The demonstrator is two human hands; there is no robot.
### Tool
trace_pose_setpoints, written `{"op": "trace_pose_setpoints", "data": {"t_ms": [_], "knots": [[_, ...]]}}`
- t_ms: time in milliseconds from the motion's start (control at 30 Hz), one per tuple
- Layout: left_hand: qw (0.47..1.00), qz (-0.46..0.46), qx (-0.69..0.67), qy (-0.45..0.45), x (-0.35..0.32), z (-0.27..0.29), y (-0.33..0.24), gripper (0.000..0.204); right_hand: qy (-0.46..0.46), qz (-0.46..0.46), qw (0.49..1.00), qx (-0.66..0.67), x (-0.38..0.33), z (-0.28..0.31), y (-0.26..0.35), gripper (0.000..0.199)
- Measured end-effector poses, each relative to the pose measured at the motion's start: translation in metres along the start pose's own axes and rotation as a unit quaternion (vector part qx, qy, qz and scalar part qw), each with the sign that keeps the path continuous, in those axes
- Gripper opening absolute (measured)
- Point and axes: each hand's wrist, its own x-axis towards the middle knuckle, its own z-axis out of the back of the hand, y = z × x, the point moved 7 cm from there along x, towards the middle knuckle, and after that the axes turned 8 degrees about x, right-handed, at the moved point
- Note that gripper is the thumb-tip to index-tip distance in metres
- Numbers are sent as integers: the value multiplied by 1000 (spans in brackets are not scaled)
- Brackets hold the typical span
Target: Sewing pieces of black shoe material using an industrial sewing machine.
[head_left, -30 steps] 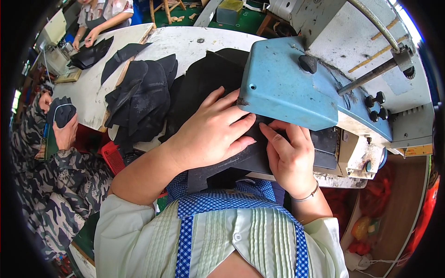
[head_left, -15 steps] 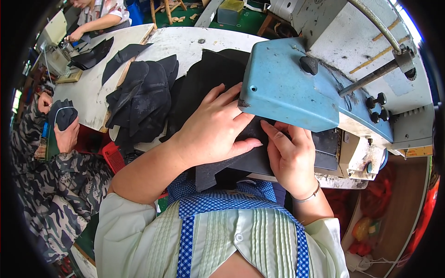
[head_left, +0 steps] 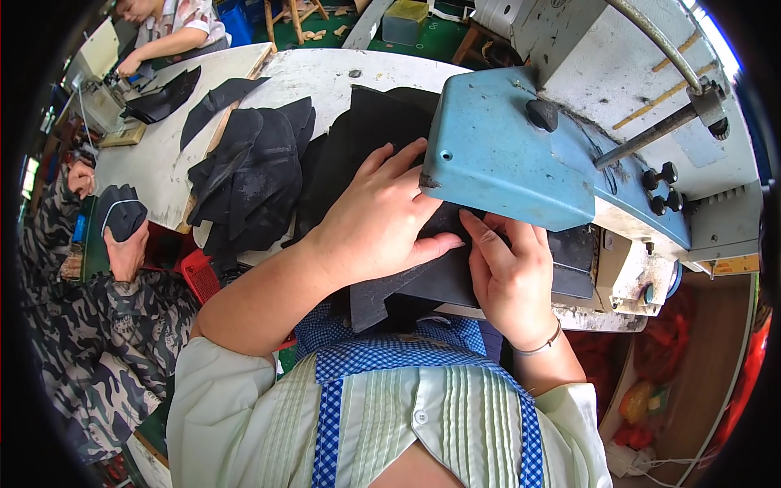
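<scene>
A flat black cut piece [head_left: 382,294], like leather or stiff cloth, lies under the blue head [head_left: 512,154] of a machine. My left hand [head_left: 382,213] rests on it with fingers spread and thumb stretched to the right; its fingertips reach the left side of the blue head. On the piece's right part, just below the head, my right hand [head_left: 512,268] has its fingers bent and closed at the material. Some of its fingertips are hidden by the head. Beyond my left hand lies a stack of black pieces [head_left: 370,122].
Another pile of black pieces [head_left: 256,167] sits to the left on the white table [head_left: 325,69]. At far left a person in camouflage sleeves holds a tied black bundle [head_left: 122,213]. A second person works at the far left. A red basket [head_left: 199,276] stands below the table edge.
The black piece has slid slightly to the right and away from me, my left hand moving with it. My right hand stays nearly still. The neighbour's black bundle has moved slightly right and nearer.
</scene>
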Motion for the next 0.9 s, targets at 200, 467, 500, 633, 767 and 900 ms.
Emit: {"op": "trace_pose_setpoints", "data": {"t_ms": [200, 467, 500, 633, 767, 900], "knots": [[1000, -4, 4, 0, 1, -2, 6, 60, -4, 12, 1000, 2, 0, -2, 0, 34], [1000, 0, -4, -12, 8, 0, 15, 59, -5, 9, 1000, 11, -2, -1, -2, 33], [1000, 10, -15, -14, 9, 0, 17, 59, -7, 8, 1000, 12, -2, 0, -2, 34], [999, 6, -13, -35, 14, 1, 22, 59, -8, -1, 1000, 24, -2, 0, -6, 35], [999, 14, 4, -35, 18, -2, 35, 59, -10, -10, 999, 32, -1, 0, -6, 33], [988, 41, 147, -33, 16, 4, 57, 66, -30, -22, 998, 43, -1, 4, -6, 22]]}}
